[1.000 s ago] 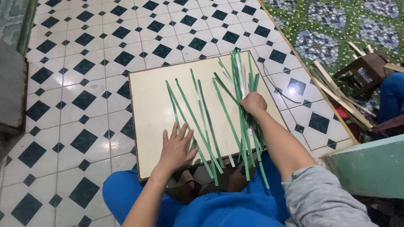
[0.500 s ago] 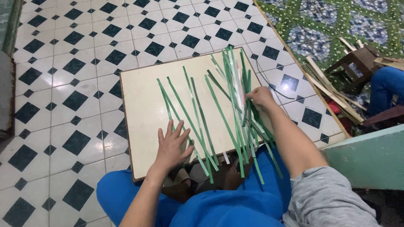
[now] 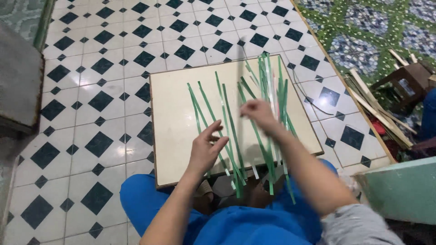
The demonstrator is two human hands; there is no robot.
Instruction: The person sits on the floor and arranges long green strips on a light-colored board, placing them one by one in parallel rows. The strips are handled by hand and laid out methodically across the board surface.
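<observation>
The green strips [image 3: 236, 122] lie on a pale square board [image 3: 175, 122] that rests across the person's lap, over the blue trousers [image 3: 254, 227]. Their long axes run roughly from 6 o'clock to 12 o'clock: the leftmost lean toward 11, the bundle on the right points nearly straight to 12, and a few cross it on a slant toward 1. The near ends hang past the board's edge at 6 o'clock. They are thin, flat, narrow bands, bright green with some paler, whitish ones among them on the right.

The right hand [image 3: 258, 113] is above the middle of the spread and blurred; a dark, thin strip [image 3: 239, 72] rises from it toward 12 o'clock, so the fingers seem pinched on it, though the blur leaves this unsure. The dense bundle lies just at 3 o'clock of this hand.

The left hand [image 3: 205, 147] has its fingers spread and loosely curled, holding nothing, over the lower left strips, which pass beneath its fingertips.

Black-and-white diamond floor tiles [image 3: 104, 95] surround the board; at 2 o'clock lie a green patterned mat [image 3: 363, 31] and wooden slats [image 3: 377, 109].
</observation>
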